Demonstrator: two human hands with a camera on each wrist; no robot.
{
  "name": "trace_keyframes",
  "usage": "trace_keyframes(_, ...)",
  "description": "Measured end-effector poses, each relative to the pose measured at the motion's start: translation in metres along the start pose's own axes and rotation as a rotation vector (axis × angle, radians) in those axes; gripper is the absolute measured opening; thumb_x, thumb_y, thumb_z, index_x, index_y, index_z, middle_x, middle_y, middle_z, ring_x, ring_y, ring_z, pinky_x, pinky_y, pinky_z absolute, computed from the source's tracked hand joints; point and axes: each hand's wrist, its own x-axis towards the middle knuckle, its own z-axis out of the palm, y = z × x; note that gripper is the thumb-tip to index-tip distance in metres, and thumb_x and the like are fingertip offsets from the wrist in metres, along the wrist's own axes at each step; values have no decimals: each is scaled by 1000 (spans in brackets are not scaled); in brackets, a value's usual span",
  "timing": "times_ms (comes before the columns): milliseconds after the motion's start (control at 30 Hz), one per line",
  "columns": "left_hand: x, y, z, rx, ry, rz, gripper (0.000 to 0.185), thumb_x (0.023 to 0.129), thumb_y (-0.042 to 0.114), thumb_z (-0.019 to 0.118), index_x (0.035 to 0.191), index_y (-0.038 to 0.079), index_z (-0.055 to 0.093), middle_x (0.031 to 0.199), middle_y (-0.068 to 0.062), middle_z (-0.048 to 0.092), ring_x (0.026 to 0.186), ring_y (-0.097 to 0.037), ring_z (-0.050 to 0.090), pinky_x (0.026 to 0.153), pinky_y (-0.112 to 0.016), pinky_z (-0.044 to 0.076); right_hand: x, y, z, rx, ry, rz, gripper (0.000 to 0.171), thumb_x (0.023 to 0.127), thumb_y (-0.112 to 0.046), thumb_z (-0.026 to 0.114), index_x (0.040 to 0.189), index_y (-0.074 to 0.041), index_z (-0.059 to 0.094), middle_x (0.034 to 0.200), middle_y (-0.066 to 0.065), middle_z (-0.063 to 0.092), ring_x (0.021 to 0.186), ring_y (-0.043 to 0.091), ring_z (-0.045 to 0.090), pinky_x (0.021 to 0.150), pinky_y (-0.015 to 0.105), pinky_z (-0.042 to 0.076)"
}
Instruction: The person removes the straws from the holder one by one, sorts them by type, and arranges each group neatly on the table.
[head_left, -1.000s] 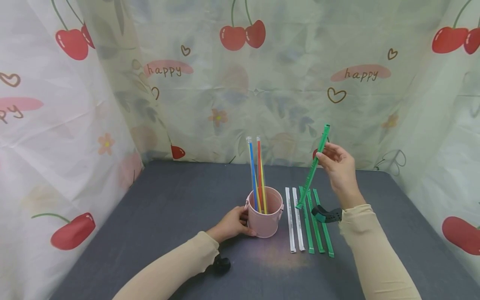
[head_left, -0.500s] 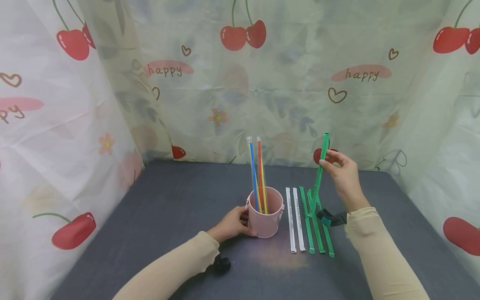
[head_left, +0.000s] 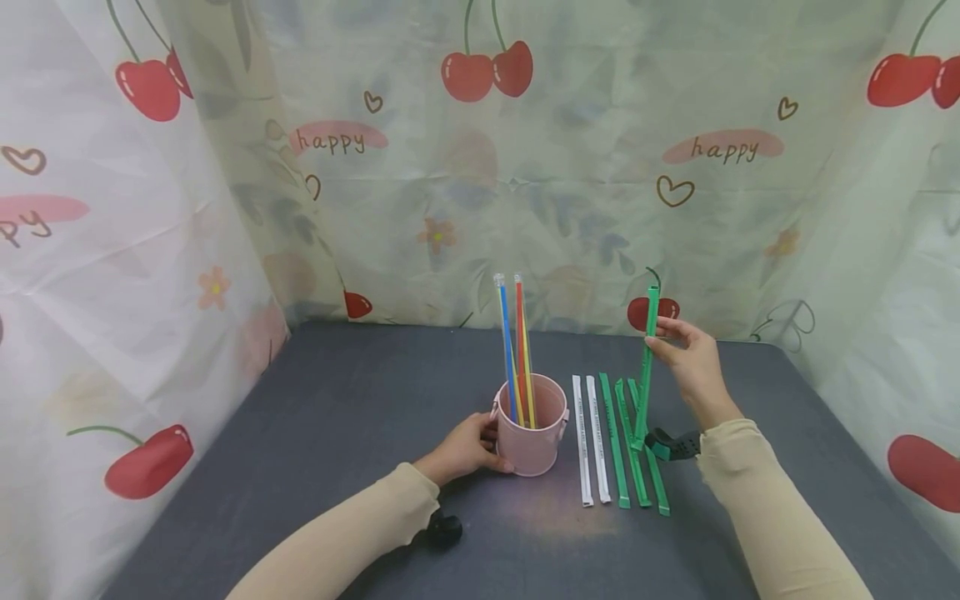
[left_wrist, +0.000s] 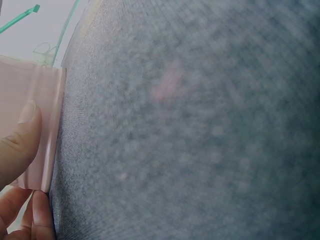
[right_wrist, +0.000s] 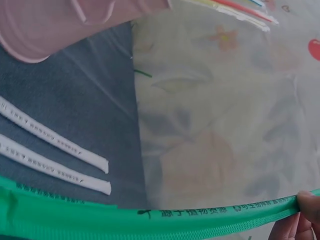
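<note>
Pinching a green wrapped straw [head_left: 644,367] near its top end, the right hand [head_left: 693,362] holds it almost upright, lower tip resting among the green straws lying flat [head_left: 630,454] on the dark table [head_left: 300,433], at about 3 o'clock from the pink bucket [head_left: 529,433]. It looks very light, thin and bendy, its paper sleeve easily creased, so a gentle fingertip hold closer to the middle should steady it better. Curling round the bucket's side, the left hand [head_left: 461,448] grips it.
</note>
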Motion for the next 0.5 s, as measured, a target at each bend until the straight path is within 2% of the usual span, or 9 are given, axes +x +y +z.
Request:
trace_keyframes(100,0,0,0,0,2,-2,70,71,9,86,132,2,52,120,-13,59,110,-27,59,95,-44,51,1,5,-2,-35,-6,5,50,95,-12,61,141,1,45,104,-6,52,92,-4,51,78,9,49)
trace_keyframes(267,0,-1,0,0,4,-5,71,71,9,86,132,2,52,120,-13,59,110,-27,59,95,-44,51,1,14,-6,-99,-20,22,52,95,-11,61,143,-3,43,115,7,52,85,-7,54,75,8,49)
trace_keyframes(500,0,0,0,-3,5,-32,72,71,12,87,133,4,52,121,-12,59,110,-27,59,96,-45,50,2,25,-11,-183,-39,32,55,95,-9,60,146,-5,39,125,20,52,83,-7,52,73,11,49)
